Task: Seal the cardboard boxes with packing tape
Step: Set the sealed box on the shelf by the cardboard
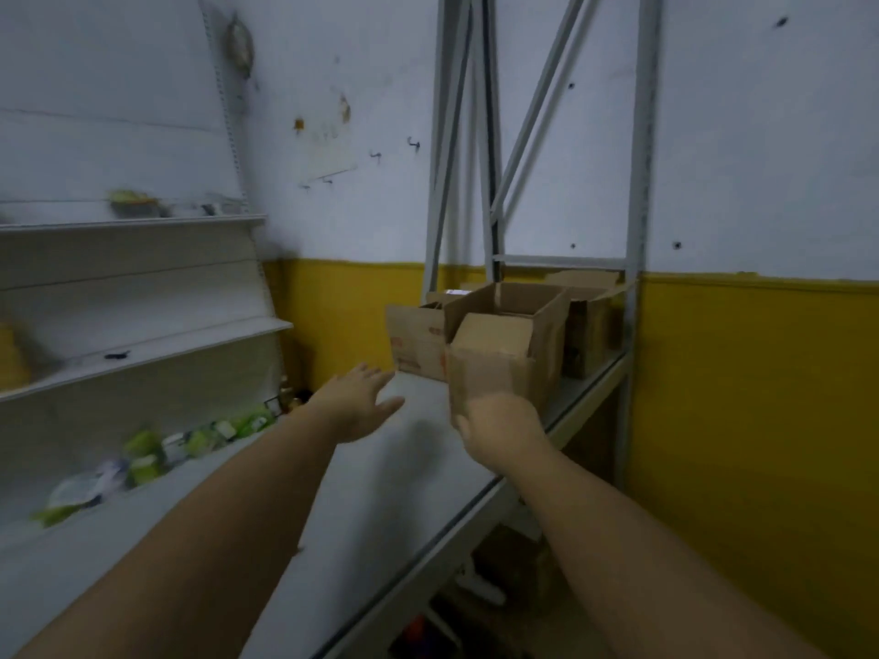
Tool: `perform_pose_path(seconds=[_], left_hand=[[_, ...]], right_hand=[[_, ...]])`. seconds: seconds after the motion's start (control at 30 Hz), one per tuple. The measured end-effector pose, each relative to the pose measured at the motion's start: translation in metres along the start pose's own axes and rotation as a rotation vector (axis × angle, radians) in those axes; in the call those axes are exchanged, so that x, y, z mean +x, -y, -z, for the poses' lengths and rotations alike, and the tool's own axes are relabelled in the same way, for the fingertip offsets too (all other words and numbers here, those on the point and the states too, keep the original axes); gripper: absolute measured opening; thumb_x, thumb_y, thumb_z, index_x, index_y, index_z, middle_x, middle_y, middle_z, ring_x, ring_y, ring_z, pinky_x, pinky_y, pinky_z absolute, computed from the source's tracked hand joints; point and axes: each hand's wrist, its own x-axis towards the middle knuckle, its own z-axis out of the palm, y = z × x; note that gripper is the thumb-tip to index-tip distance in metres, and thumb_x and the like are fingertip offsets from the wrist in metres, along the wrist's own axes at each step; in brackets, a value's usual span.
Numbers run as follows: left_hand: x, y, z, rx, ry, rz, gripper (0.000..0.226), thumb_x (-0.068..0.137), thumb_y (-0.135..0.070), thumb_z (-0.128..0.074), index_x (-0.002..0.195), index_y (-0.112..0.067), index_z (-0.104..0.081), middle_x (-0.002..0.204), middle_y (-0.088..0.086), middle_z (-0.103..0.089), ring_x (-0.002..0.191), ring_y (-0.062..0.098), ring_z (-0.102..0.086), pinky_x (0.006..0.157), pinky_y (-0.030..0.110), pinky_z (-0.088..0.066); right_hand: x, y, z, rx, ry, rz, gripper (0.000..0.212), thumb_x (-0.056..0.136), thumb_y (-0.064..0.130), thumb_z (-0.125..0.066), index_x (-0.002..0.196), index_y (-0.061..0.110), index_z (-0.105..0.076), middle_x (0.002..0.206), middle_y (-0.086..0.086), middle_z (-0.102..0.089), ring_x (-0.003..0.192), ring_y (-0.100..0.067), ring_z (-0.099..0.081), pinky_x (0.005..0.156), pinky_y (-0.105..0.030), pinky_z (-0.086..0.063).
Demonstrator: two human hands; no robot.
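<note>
Right hand (499,430) grips a small cardboard box (492,354) standing on the shelf (380,492), in front of larger open boxes (509,302), probably to draw it forward for taping. Left hand (361,401) hovers beside it, fingers (380,375) spread wide and holding nothing, likely ready to steady it. No tape visible.

Grey bench (390,492) stretches away inside the metal rack (642,183). At its far end stands an open cardboard box (518,302), a printed box (414,344) touching its left side, a darker open box (590,330) just right.
</note>
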Motion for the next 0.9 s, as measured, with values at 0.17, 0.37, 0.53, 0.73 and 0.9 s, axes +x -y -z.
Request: perform_pose_path(seconds=[0.17, 0.37, 0.53, 0.73, 0.9], left_hand=[[-0.093, 0.072, 0.020, 0.106, -0.056, 0.166, 0.061, 0.096, -0.056, -0.023, 0.149, -0.026, -0.016, 0.158, 0.001, -0.011, 0.146, 0.019, 0.001, 0.117, 0.046, -0.002], [-0.243, 0.155, 0.041, 0.192, -0.008, 0.506, 0.061, 0.096, -0.055, -0.025, 0.149, -0.025, -0.019, 0.157, 0.001, -0.016, 0.146, 0.018, -0.006, 0.117, 0.046, -0.009], [-0.362, 0.188, 0.046, 0.246, 0.014, 0.766, 0.053, 0.098, -0.049, -0.029, 0.144, -0.025, -0.030, 0.153, 0.001, -0.027, 0.142, 0.021, -0.018, 0.115, 0.049, -0.018], [-0.483, 0.209, 0.037, 0.227, -0.034, 1.030, 0.058, 0.095, -0.054, -0.031, 0.147, -0.028, -0.024, 0.156, -0.001, -0.019, 0.144, 0.020, -0.014, 0.116, 0.044, -0.015], [-0.558, 0.226, 0.017, 0.156, 0.012, 1.163, 0.060, 0.094, -0.056, -0.032, 0.147, -0.032, -0.019, 0.158, -0.005, -0.004, 0.146, 0.019, -0.001, 0.118, 0.044, -0.006]], right_hand=[[-0.005, 0.110, -0.001, 0.138, 0.143, 0.293, 0.059, 0.098, 0.044, -0.035, 0.149, 0.018, -0.021, 0.158, -0.013, -0.009, 0.145, -0.031, -0.008, 0.117, -0.049, -0.012], [-0.027, 0.255, 0.008, 0.196, 0.188, 0.754, 0.065, 0.096, 0.049, -0.038, 0.152, 0.025, -0.013, 0.160, -0.006, 0.004, 0.147, -0.023, 0.004, 0.118, -0.044, -0.009], [-0.061, 0.346, 0.024, 0.230, 0.162, 0.995, 0.063, 0.096, 0.046, -0.041, 0.150, 0.022, -0.019, 0.160, -0.009, -0.001, 0.147, -0.025, -0.001, 0.116, -0.040, -0.014], [-0.123, 0.445, 0.043, 0.251, 0.170, 1.245, 0.060, 0.097, 0.043, -0.041, 0.149, 0.021, -0.022, 0.160, -0.011, 0.003, 0.147, -0.025, 0.003, 0.117, -0.042, -0.012], [-0.167, 0.510, 0.057, 0.274, 0.184, 1.369, 0.058, 0.097, 0.042, -0.041, 0.149, 0.020, -0.025, 0.160, -0.010, 0.001, 0.147, -0.026, 0.001, 0.117, -0.042, -0.012]])
